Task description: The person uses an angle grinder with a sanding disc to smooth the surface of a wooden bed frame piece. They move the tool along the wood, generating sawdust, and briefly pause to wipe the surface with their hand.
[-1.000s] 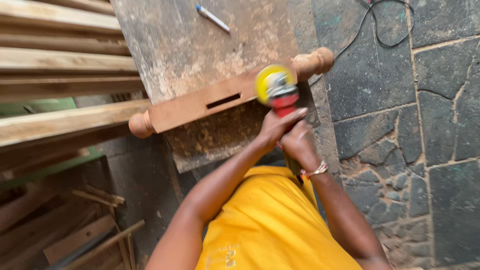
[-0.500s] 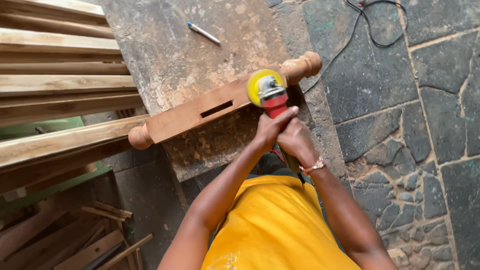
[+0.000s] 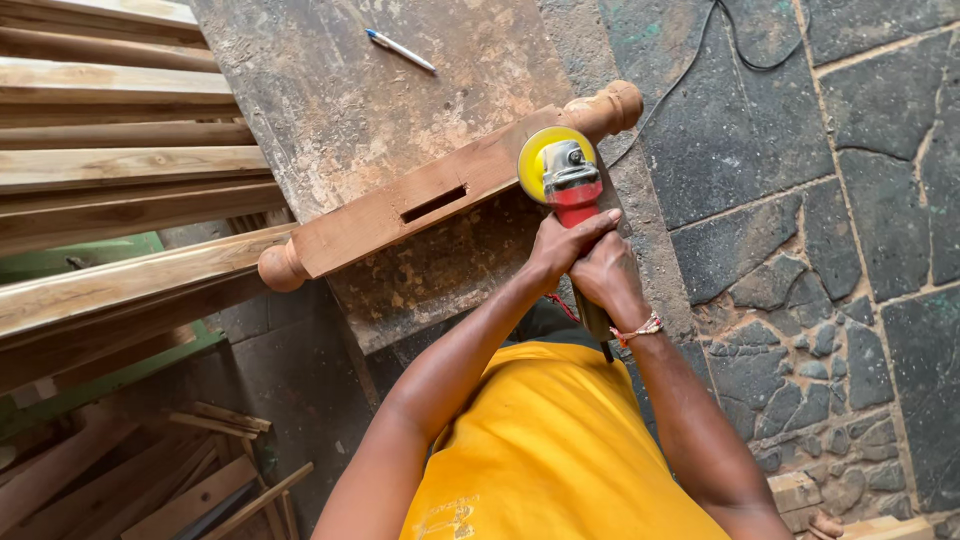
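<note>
A red angle grinder [image 3: 570, 185] with a yellow sanding disc rests against a turned wooden furniture leg [image 3: 440, 195] that lies across a worn workbench [image 3: 340, 90]. The leg has a rectangular mortise slot and rounded ends. My left hand [image 3: 560, 245] grips the grinder's body just behind the head. My right hand [image 3: 605, 280], with a beaded bracelet at the wrist, clasps the grinder's rear handle, touching the left hand. The disc sits on the leg near its right end.
A blue and white pen [image 3: 400, 50] lies on the bench top. Long wooden beams [image 3: 110, 170] are stacked at the left, with offcuts [image 3: 190, 480] on the floor below. A black power cable [image 3: 720, 50] runs over the stone paving [image 3: 840, 230] at the right.
The view has shifted slightly, so the leg and grinder sit a little higher and further right. Both hands keep the same grip on the grinder.
</note>
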